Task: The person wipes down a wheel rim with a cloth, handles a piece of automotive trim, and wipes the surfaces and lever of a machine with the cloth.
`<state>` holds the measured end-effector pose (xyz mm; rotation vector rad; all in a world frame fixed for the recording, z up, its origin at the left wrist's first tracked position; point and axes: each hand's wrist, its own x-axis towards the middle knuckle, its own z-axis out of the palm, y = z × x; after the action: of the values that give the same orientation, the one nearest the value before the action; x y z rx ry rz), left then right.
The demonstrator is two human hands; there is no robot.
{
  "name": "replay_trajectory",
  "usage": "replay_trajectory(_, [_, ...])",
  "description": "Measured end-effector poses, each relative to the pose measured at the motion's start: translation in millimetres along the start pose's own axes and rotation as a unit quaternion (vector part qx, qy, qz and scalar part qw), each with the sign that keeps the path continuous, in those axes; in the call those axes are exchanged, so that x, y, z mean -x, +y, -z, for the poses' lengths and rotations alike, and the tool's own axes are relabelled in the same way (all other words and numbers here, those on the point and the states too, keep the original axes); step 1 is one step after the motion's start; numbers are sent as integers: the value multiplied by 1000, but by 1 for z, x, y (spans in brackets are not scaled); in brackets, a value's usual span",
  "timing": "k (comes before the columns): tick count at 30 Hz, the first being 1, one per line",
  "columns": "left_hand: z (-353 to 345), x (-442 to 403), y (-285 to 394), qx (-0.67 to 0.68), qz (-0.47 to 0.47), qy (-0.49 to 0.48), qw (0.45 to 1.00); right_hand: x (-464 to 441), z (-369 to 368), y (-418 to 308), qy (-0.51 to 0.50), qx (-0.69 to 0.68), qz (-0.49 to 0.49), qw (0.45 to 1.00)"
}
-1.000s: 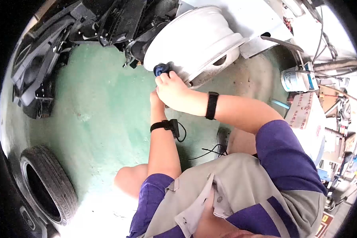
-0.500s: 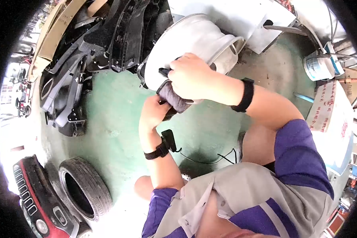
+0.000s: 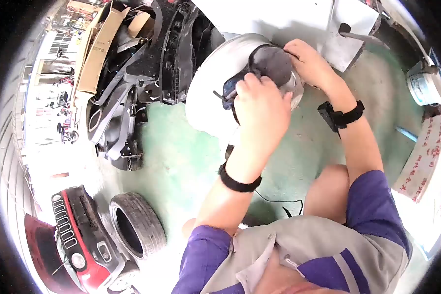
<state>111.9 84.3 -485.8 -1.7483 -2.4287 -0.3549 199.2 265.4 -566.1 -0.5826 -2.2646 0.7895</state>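
Left hand (image 3: 262,108) grasps a dark bundle (image 3: 275,64) over the wheel (image 3: 207,105) (whether they touch is unclear); right hand (image 3: 309,64) pinches its right edge. Handling the bundle seems the present step, calling next for steady two-handed grip.

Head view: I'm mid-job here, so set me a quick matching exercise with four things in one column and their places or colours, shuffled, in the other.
Things
1. Dark item
2. Tyre
3. Bucket
4. Wheel rim

Places or colours
A. Lower left, beside the red car front
B. White, partly hidden behind the hands
C. At the fingers of the left hand
D. Right side, above the box with red print in the picture

Right pairs: 1-C, 2-A, 3-D, 4-B
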Motion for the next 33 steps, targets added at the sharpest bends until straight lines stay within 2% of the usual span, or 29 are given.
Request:
replay_trajectory(3, [-38,-28,29,-163,4,7,987,8,-2,29,31,-17,-71,997])
replay_trajectory(5, [-55,-44,39,-213,-23,21,977,19,-7,49,52,4,-105,993])
replay_trajectory(7, [-58,-56,47,-199,-41,-31,979,28,-15,68,82,56,-120,988])
replay_trajectory(9, [-50,-58,44,-126,-32,-71,989,25,-15,69,68,-1,-137,988])
replay_trajectory(11, [-35,-38,27,-25,-40,-11,999,21,-4,28,56,-67,-149,985])
replay_trajectory(12, [-24,-23,16,24,-46,18,998,16,-2,10,36,-111,-130,985])
replay_trajectory(13, [-2,-9,8,60,-28,-14,998,14,-4,-5,22,-71,-93,993])
replay_trajectory(15, [8,18,-19,89,-6,-5,996,14,-13,-38,66,-22,53,996])
replay_trajectory(17, [10,41,-47,168,37,-20,985,6,-12,-75,-15,23,73,997])
replay_trajectory(19, [7,66,-65,194,89,-6,977,-3,-19,-106,-141,14,53,989])
replay_trajectory(21, [0,80,-76,197,91,-7,976,-8,-55,-118,-118,102,166,974])
replay_trajectory(23, [-11,88,-79,226,106,13,968,-11,-84,-127,-143,-14,247,958])
replay_trajectory(24, [-8,85,-73,215,94,57,971,-17,-91,-132,-163,-40,282,945])
replay_trajectory(27, [-15,94,-81,215,110,34,970,-29,-82,-134,-206,49,279,936])
replay_trajectory(31, [-15,101,-88,173,102,56,978,-42,-67,-117,-199,147,253,935])
replay_trajectory(33, [-14,102,-90,173,106,54,978,-45,-49,-114,-232,140,177,946])
